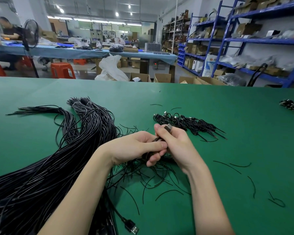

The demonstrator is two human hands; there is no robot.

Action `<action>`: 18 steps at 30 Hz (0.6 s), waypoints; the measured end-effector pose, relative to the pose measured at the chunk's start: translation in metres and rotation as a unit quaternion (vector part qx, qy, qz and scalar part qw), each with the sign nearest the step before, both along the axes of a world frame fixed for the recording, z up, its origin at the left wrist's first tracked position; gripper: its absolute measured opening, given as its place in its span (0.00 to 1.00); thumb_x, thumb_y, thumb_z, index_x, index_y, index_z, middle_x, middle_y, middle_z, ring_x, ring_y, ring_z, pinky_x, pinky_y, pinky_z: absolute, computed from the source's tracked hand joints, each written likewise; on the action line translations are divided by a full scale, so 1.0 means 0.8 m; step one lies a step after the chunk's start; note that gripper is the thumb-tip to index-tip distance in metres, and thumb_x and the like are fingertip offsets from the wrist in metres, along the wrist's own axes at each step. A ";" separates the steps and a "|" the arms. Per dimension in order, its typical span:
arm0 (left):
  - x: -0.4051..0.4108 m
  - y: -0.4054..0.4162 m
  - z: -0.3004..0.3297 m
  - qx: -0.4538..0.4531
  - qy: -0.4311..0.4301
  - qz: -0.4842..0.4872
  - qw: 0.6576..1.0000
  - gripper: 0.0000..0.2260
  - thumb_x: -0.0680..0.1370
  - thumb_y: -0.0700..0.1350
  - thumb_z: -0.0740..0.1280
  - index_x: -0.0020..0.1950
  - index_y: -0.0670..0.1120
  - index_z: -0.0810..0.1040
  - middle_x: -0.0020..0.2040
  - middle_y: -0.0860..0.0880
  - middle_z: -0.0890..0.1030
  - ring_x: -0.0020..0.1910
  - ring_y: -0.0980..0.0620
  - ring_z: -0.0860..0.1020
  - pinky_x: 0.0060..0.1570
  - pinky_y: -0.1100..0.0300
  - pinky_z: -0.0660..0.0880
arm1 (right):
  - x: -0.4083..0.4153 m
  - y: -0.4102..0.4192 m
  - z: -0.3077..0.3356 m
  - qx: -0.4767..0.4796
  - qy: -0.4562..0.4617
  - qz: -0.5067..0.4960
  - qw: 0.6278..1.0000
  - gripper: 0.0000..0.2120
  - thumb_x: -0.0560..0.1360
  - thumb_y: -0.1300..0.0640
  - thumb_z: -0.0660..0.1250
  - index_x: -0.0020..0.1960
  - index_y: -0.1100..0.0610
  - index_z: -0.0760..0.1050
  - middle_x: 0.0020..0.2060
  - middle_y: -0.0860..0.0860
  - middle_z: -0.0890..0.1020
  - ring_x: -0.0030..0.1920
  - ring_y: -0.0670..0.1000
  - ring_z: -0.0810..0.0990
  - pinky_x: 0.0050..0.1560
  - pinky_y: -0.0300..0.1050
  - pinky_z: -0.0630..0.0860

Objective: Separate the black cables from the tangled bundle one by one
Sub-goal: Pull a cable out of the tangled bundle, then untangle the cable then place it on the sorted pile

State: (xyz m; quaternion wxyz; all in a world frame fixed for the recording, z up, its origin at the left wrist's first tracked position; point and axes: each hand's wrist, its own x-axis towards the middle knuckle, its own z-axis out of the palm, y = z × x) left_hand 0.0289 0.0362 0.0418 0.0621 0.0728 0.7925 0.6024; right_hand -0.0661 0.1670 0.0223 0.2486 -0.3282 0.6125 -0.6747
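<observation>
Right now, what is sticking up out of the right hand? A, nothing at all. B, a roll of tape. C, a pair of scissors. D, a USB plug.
D: a metal USB plug pokes out above the curled fingers of the right hand, which grips its black cable while the left hand holds the same strands just beside it.
</observation>
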 end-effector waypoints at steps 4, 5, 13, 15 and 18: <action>-0.002 -0.001 0.000 -0.009 0.024 0.034 0.999 0.14 0.86 0.45 0.59 0.41 0.44 0.73 0.30 0.52 0.68 0.35 0.51 0.74 0.45 0.63 0.71 | -0.002 -0.002 -0.003 -0.024 -0.001 -0.034 0.999 0.18 0.80 0.46 0.70 0.33 0.50 0.73 0.30 0.51 0.75 0.33 0.56 0.78 0.41 0.54 0.75; -0.003 -0.002 -0.001 -0.010 0.032 0.048 0.998 0.15 0.86 0.45 0.59 0.40 0.45 0.72 0.30 0.52 0.67 0.35 0.51 0.74 0.45 0.63 0.71 | -0.004 -0.002 -0.005 -0.028 0.003 -0.045 0.999 0.19 0.80 0.47 0.69 0.33 0.50 0.73 0.29 0.48 0.74 0.35 0.53 0.76 0.44 0.52 0.74; -0.017 -0.003 -0.011 0.029 0.055 0.176 0.983 0.14 0.87 0.47 0.55 0.42 0.46 0.69 0.28 0.58 0.63 0.30 0.54 0.65 0.39 0.59 0.64 | -0.018 0.015 -0.007 -0.022 0.121 -0.108 0.986 0.08 0.73 0.57 0.79 0.48 0.55 0.80 0.42 0.46 0.86 0.46 0.47 0.85 0.54 0.48 0.83; -0.017 -0.004 -0.013 0.036 0.049 0.174 0.983 0.15 0.87 0.48 0.55 0.42 0.46 0.69 0.29 0.58 0.63 0.30 0.54 0.65 0.38 0.60 0.65 | -0.018 0.017 -0.008 -0.001 0.179 -0.085 0.980 0.04 0.74 0.60 0.77 0.46 0.53 0.84 0.42 0.47 0.88 0.46 0.47 0.86 0.55 0.49 0.82; -0.016 -0.007 -0.016 0.032 0.048 0.162 0.985 0.15 0.87 0.49 0.54 0.41 0.48 0.68 0.30 0.57 0.63 0.31 0.54 0.65 0.39 0.60 0.65 | -0.019 0.020 -0.008 -0.002 0.158 -0.067 0.985 0.07 0.74 0.62 0.77 0.48 0.52 0.85 0.44 0.49 0.88 0.47 0.48 0.87 0.53 0.47 0.83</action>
